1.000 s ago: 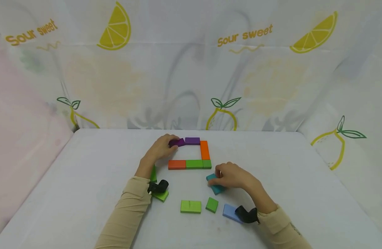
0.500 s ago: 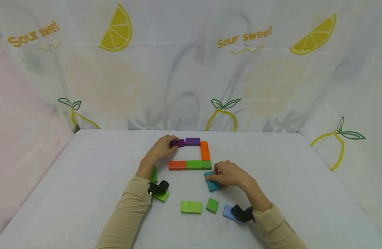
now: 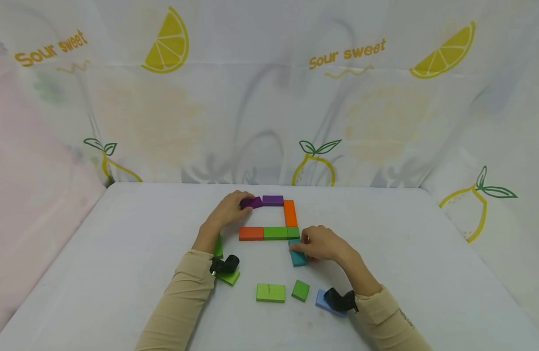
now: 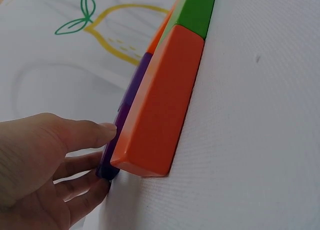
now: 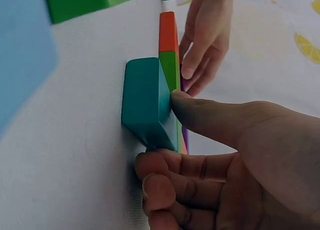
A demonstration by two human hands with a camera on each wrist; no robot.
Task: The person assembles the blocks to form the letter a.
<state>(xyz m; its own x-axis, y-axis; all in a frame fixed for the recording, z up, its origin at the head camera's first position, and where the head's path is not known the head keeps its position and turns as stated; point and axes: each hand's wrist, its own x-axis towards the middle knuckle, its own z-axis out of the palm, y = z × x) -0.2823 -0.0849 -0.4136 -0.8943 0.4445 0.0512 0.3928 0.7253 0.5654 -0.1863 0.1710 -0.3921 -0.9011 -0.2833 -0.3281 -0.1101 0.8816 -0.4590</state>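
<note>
In the head view my left hand (image 3: 225, 210) grips a dark purple block (image 3: 253, 203) between thumb and fingers. That block lies slightly askew, its right end at a purple block (image 3: 272, 200). An upright orange block (image 3: 290, 213) runs from there down to a small green block (image 3: 293, 233). Left of it in the same row come a longer green block (image 3: 275, 233) and a red-orange block (image 3: 251, 234). My right hand (image 3: 324, 243) pinches a teal block (image 3: 298, 258) just below the small green one. In the right wrist view my thumb presses the teal block's (image 5: 142, 92) side.
Nearer me lie a lime block (image 3: 270, 293), a green square block (image 3: 300, 290) and a light blue block (image 3: 324, 302), partly behind the right wrist camera. A green block (image 3: 218, 247) and another lime block (image 3: 229, 278) show beside my left forearm. A printed cloth hangs behind the table.
My right hand has slid the teal block away from me and turned it straighter, up to the green row. My left hand stays on the dark purple block.
</note>
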